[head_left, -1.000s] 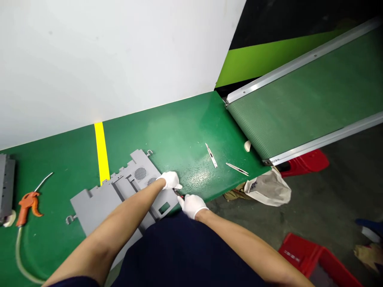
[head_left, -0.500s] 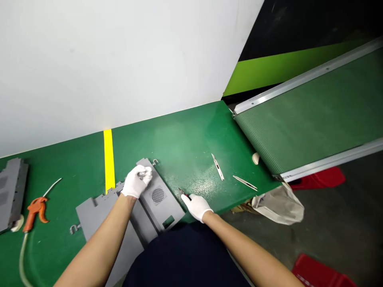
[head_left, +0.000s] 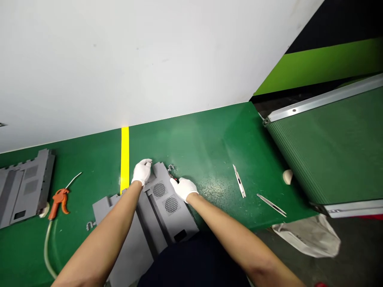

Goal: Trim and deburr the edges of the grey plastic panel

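A grey moulded plastic panel (head_left: 167, 217) with two round vent grilles lies on the green bench in front of me. My left hand (head_left: 142, 171), in a white glove, presses on the panel's far corner. My right hand (head_left: 183, 188), also gloved, grips a small red-handled cutter (head_left: 174, 180) whose tip is at a little hook-shaped tab (head_left: 170, 168) on the panel's far right edge.
Two slim knives (head_left: 239, 181) (head_left: 271, 204) lie on the green bench (head_left: 203, 143) to the right. An orange air blow gun (head_left: 58, 201) with hose and another grey panel (head_left: 24, 187) lie left. A conveyor (head_left: 332, 147) rises at right. A white bag (head_left: 308, 235) hangs below the bench edge.
My right hand moved with the cutter from the panel's near right edge up to the hook tab at its far corner. My left hand shifted to the far corner. The view panned left.
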Demonstrator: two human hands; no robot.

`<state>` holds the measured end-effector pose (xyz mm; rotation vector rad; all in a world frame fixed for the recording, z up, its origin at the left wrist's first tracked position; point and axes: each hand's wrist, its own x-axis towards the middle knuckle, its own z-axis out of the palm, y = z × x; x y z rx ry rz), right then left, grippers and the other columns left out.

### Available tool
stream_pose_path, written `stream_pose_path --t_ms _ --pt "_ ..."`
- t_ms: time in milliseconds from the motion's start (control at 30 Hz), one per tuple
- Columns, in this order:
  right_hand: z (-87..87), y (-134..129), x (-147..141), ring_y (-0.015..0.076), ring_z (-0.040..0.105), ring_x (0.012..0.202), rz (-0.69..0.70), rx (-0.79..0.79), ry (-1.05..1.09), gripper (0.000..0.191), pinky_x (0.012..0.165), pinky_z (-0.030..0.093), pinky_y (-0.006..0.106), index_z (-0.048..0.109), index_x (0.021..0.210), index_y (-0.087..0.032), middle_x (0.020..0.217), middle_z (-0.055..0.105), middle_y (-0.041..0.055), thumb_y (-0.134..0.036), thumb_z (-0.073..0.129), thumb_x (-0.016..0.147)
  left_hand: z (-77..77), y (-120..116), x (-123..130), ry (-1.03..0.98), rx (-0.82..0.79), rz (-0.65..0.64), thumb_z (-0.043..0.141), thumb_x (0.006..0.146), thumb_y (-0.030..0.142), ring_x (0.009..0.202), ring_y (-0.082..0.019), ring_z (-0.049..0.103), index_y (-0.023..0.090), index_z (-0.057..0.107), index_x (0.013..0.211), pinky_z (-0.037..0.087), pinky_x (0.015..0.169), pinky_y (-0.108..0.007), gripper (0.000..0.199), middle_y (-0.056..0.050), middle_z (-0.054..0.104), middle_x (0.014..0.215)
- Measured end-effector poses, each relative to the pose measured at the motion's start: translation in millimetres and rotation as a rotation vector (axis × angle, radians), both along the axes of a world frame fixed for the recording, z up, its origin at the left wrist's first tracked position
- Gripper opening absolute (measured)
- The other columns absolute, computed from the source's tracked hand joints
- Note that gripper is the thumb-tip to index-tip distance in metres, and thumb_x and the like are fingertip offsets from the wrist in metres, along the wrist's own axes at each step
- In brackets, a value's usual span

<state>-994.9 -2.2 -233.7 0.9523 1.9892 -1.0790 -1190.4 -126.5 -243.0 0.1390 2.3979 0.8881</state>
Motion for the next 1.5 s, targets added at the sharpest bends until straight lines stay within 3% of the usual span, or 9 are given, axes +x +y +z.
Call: stream_pose_path --t_ms 100,267,767,1033,1167,1267,1333,1400,1500 --pt "-3.3 -2 -2 0.0287 0.062 0.119 0.003 0.003 -0.004 0.081 0.108 0.049 0.047 0.064 0.12 -0.015 0.121 0.062 0.0168 -0.076 0.017 0.096 -2.7 11 -1 -0.015 -0.102 -0.141 0.049 0.092 0.025 0.115 -0.024 0.063 0.014 0.075 0.111 0.045 0.105 -0.032 0.034 -0.011 0.073 0.121" --pt "-7.8 -1 -3 0.0281 0.062 0.118 -0.006 -0.017 -0.021 0.083 0.108 0.049 0.047 0.065 0.12 -0.015 0.12 0.063 0.017 -0.078 0.017 0.095 3.0 21 7 -0.029 -0.218 -0.243 0.047 0.095 0.026 0.123 -0.026 0.062 0.015 0.075 0.118 0.044 0.109 -0.032 0.038 -0.01 0.071 0.127" --pt "-14.3 -3 0 0.0298 0.063 0.115 -0.023 -0.027 -0.017 0.083 0.106 0.049 0.049 0.065 0.113 -0.015 0.114 0.064 0.0162 -0.079 0.016 0.094 0.8 21 11 0.016 -0.264 -0.287 0.045 0.097 0.025 0.128 -0.023 0.061 0.014 0.074 0.123 0.043 0.112 -0.027 0.04 -0.007 0.07 0.13" --pt "-15.9 0 -22 0.0293 0.062 0.117 0.008 -0.004 -0.021 0.083 0.107 0.049 0.047 0.064 0.12 -0.013 0.117 0.063 0.018 -0.076 0.016 0.096 -0.6 18 9 0.03 -0.315 -0.346 0.046 0.096 0.029 0.129 -0.024 0.061 0.017 0.074 0.125 0.043 0.113 -0.028 0.042 -0.007 0.069 0.133" --pt "-12.6 -1 -26 0.0288 0.064 0.114 0.054 0.045 -0.037 0.081 0.106 0.05 0.043 0.064 0.12 -0.01 0.113 0.063 0.0188 -0.071 0.015 0.098 12.8 32 -1 0.092 -0.402 -0.517 0.044 0.097 0.052 0.119 -0.031 0.065 0.024 0.078 0.112 0.051 0.099 -0.038 0.047 -0.007 0.072 0.126" --pt "-11.3 -2 -26 0.031 0.065 0.112 0.069 0.069 -0.022 0.078 0.103 0.052 0.046 0.065 0.117 -0.01 0.11 0.064 0.0191 -0.067 0.015 0.1 18.4 57 -8 0.172 -0.325 -0.791 0.044 0.095 0.063 0.118 -0.028 0.064 0.027 0.075 0.119 0.049 0.097 -0.036 0.054 -0.006 0.067 0.133" --pt "-11.5 -2 -25 0.0322 0.065 0.111 0.073 0.081 -0.002 0.076 0.101 0.052 0.049 0.065 0.116 -0.01 0.109 0.064 0.0192 -0.066 0.016 0.1 14.1 77 -13 0.093 -0.286 -1.079 0.05 0.092 0.065 0.114 -0.026 0.064 0.026 0.075 0.121 0.048 0.094 -0.033 0.054 -0.007 0.068 0.131" --pt "-10.7 -2 -26 0.0326 0.065 0.111 0.075 0.096 0.003 0.075 0.1 0.052 0.05 0.065 0.116 -0.01 0.109 0.064 0.019 -0.064 0.016 0.101 4.8 95 -16 -0.062 -0.307 -1.327 0.057 0.088 0.063 0.099 -0.022 0.066 0.023 0.078 0.109 0.047 0.084 -0.029 0.049 -0.008 0.073 0.115" --pt "-5.7 -2 -31 0.0322 0.065 0.112 0.074 0.097 -0.026 0.075 0.101 0.052 0.05 0.067 0.116 -0.01 0.11 0.065 0.0192 -0.063 0.017 0.101 -11.3 117 -20 -0.224 -0.394 -1.459 0.061 0.087 0.057 0.072 -0.016 0.057 0.016 0.078 0.093 0.041 0.07 -0.027 0.045 -0.008 0.074 0.09"
